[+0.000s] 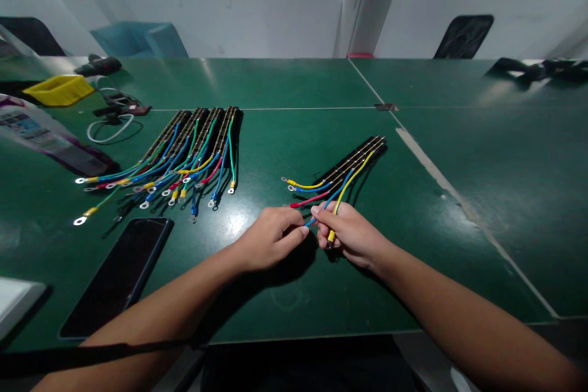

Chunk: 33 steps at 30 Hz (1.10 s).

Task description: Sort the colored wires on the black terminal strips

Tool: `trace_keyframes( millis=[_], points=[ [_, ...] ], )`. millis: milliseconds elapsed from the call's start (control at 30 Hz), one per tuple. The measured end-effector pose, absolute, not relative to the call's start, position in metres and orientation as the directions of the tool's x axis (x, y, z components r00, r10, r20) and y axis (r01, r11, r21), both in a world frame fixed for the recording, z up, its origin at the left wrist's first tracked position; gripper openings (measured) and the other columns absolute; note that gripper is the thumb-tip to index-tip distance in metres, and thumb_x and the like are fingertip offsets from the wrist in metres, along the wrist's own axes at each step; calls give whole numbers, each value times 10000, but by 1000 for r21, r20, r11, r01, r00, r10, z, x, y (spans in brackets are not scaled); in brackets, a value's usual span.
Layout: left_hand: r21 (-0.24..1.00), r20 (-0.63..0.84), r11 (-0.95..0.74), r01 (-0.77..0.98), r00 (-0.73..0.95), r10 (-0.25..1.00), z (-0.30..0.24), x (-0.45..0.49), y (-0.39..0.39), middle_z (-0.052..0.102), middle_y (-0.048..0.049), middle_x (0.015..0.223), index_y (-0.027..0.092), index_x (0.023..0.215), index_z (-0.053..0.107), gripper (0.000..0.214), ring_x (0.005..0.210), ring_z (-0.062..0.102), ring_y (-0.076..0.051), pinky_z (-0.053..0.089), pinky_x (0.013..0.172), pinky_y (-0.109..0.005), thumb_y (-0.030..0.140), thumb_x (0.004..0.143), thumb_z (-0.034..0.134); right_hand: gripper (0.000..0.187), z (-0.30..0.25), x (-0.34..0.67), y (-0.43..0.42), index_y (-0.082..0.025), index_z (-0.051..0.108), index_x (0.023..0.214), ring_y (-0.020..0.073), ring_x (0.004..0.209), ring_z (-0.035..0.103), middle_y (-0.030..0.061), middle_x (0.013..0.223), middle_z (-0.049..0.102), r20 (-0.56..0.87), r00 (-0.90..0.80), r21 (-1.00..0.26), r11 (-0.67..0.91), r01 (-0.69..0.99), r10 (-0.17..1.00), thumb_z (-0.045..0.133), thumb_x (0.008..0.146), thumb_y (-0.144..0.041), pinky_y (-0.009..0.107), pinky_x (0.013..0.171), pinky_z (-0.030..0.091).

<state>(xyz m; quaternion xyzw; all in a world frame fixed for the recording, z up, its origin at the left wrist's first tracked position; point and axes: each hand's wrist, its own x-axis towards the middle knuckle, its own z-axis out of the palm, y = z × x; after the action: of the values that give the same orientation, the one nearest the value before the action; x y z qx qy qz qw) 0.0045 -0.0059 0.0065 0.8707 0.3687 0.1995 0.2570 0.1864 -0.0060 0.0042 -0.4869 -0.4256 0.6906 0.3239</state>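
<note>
A black strip (pixel 356 158) with yellow, blue and red wires ending in ring terminals lies on the green table (pixel 294 294) just ahead of my hands. My right hand (pixel 351 234) is closed around the yellow wire (pixel 345 188) near its terminal. My left hand (pixel 271 237) pinches close beside it, fingertips at the blue wire (pixel 321 205); what it grips is too small to be sure of. A red wire (pixel 307 200) and another yellow one run off to the left.
Several similar wired strips (pixel 193 147) lie in a row at the left. A black phone (pixel 120 275) rests near the front edge, a yellow tray (pixel 59 89) and cables at far left, black chairs behind the table.
</note>
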Motion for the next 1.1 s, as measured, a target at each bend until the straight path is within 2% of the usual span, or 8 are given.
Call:
trace_keyframes(
  millis=[167,433,667,833,1000,1100],
  points=[
    [595,179,-589,547,624,761,5,4,-5,509,16,639,148,731,561,235,613,456,-116,296,587,-238,278,898,459,278,6,186,-6,-156,501,667,37,327,423,-34,425,513,-407,-320,-898,-439,-33,856,560,855,-352,121,319,219],
    [598,134,-591,541,659,740,8,5,-5,524,10,650,145,753,587,286,637,473,-122,310,615,-247,274,933,406,277,6,186,-6,-154,500,646,43,331,437,-30,418,510,-400,-324,-897,-439,-55,857,560,854,-325,128,319,240],
    [603,208,-594,533,613,762,2,4,-5,529,14,663,141,753,582,213,635,472,-113,302,606,-233,268,890,480,220,2,186,-6,-153,524,719,89,377,534,-44,448,504,-380,-339,-888,-442,-126,861,533,878,-304,151,328,368],
    [599,195,-597,533,626,755,2,5,-5,546,4,664,138,755,592,248,638,477,-118,302,609,-239,272,906,447,176,2,185,-6,-161,506,731,126,456,615,-42,473,522,-403,-377,-839,-501,-212,834,505,893,-229,226,458,522],
    [607,170,-601,520,654,737,5,5,-5,548,5,666,142,753,585,273,647,480,-115,307,625,-238,261,926,412,256,-1,186,-7,-150,515,679,111,418,589,0,486,568,-410,-385,-844,-503,-183,827,504,899,-279,197,417,490],
    [617,174,-589,521,640,748,4,6,-5,531,13,655,141,740,572,243,640,471,-109,301,616,-231,258,909,442,240,-2,187,-7,-154,518,680,97,376,544,-14,466,553,-400,-361,-859,-482,-171,842,534,877,-289,189,387,459]
  ],
)
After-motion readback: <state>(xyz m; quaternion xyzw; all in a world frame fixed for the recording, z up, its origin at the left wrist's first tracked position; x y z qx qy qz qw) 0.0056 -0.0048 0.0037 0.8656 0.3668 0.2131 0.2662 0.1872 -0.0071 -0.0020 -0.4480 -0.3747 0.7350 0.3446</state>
